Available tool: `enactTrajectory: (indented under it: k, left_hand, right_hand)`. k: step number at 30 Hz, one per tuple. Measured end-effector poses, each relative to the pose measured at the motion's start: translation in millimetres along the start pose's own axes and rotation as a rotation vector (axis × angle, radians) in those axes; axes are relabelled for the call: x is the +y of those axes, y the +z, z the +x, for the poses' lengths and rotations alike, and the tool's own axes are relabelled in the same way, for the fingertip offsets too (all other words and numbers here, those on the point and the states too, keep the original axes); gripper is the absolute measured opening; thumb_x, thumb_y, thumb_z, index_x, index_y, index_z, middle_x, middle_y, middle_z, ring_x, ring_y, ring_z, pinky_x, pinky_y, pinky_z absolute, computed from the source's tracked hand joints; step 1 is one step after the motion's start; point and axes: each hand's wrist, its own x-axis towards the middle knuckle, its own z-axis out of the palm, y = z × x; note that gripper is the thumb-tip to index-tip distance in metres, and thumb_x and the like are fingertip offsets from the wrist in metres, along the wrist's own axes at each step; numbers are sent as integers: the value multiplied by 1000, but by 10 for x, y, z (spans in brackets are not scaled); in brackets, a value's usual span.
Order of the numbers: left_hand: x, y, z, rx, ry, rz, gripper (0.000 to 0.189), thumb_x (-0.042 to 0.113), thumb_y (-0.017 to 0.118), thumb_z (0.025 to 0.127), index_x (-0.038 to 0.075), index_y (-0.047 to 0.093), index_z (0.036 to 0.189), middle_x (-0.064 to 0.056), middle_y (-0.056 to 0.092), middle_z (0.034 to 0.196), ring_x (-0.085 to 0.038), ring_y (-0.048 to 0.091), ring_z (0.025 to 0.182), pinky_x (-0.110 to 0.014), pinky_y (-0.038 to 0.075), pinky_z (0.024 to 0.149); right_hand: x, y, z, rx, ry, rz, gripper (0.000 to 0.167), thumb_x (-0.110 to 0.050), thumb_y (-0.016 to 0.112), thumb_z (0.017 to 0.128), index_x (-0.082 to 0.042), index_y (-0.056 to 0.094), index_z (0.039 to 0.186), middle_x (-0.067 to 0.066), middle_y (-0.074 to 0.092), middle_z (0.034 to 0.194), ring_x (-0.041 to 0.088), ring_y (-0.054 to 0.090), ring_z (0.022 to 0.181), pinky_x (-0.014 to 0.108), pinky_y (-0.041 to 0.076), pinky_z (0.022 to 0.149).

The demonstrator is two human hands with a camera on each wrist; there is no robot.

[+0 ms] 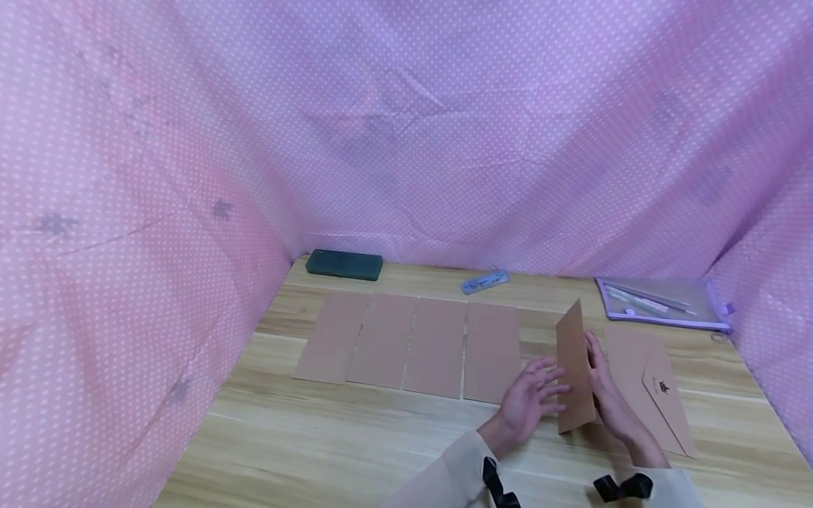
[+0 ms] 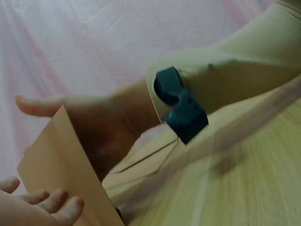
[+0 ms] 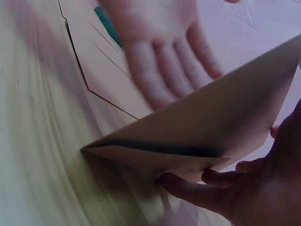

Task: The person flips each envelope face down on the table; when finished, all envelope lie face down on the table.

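A brown paper envelope (image 1: 574,374) stands on edge between the two hands, tilted slightly. My left hand (image 1: 526,401) is at its left face, fingers spread and nearly straight, fingertips right at the paper. On the other side, my right hand (image 1: 608,395) supports the envelope, its fingertips against the flap side in the right wrist view. A dark gap shows there along the loose flap (image 3: 155,160). In the left wrist view the thumb (image 2: 40,106) of my right hand sticks out beyond the envelope, while its fingers are hidden behind the paper.
Several brown envelopes (image 1: 435,346) lie side by side in a row, left of the hands. Another envelope (image 1: 635,388), flap with a crown print facing up, lies at right. Behind are a dark green case (image 1: 344,264), a small blue packet (image 1: 485,282) and a purple-edged zip pouch (image 1: 663,323).
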Motion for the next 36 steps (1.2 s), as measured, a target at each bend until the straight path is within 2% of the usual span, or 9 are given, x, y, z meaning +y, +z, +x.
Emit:
enactTrajectory:
  k: [1,4,8,11,15,21,27,31,36]
  left_hand:
    - [-19,-12,1,7,-3,14,54,30,41,97,5,42,145,-23,45,152,-26,56,124,-39,47,100]
    - [-65,-47,0,23,-13,60,58,31,40,96,2,40,146,-24,45,152,-33,53,130,-44,45,103]
    - [-119,-83,3,40,-34,105,56,29,42,96,1,43,144,-24,46,151,-37,49,135,-46,43,104]
    - [-154,-99,13,51,-46,108,52,26,45,96,0,45,141,-23,47,149,-33,50,131,-43,43,101]
    - [-179,-111,17,53,-56,89,50,24,48,95,-2,46,138,-19,48,147,-27,50,128,-42,44,101]
    - [-189,-119,9,49,-65,103,51,22,49,95,-7,45,136,-19,48,147,-29,47,133,-49,43,107]
    - [-197,-121,4,53,-61,123,48,18,51,93,-5,47,136,-18,52,143,-25,51,127,-46,45,106]
    - [-210,-129,7,49,-50,130,47,14,51,94,-6,48,136,-19,54,140,-21,54,123,-41,47,102]
    - [-228,-138,9,70,-49,128,42,7,51,95,-8,49,134,-17,54,139,-21,55,122,-41,51,101]
  right_hand:
    - [12,-5,-7,13,-7,5,61,-40,14,109,-22,-14,160,22,-20,166,8,-3,151,36,20,123]
    - [51,-19,-33,48,-19,42,62,-43,16,108,-23,-12,161,22,-20,166,-2,0,147,31,6,125]
    - [87,-41,-66,96,-20,53,64,-48,16,107,-24,-9,161,18,-21,166,15,-16,152,74,-21,109]
    - [113,-64,-84,118,-23,31,63,-46,15,108,-23,-9,161,12,-20,168,10,-18,151,70,-25,110]
    - [144,-93,-108,130,3,58,60,-35,17,109,-22,-9,161,5,-18,169,-11,-5,143,55,-21,119]
    - [170,-150,-148,166,85,21,66,-18,31,107,-22,-5,162,-5,-7,170,-2,-6,148,28,-6,124]
    - [194,-218,-175,182,136,-94,71,-15,44,105,-3,1,160,11,-2,171,-25,6,134,-8,7,101]
    - [216,-236,-194,189,185,-97,75,-16,49,104,2,1,158,21,-3,167,-22,2,137,-10,5,100]
    - [260,-253,-205,215,205,-118,79,-7,57,98,3,5,158,18,-2,168,-28,5,129,-10,5,99]
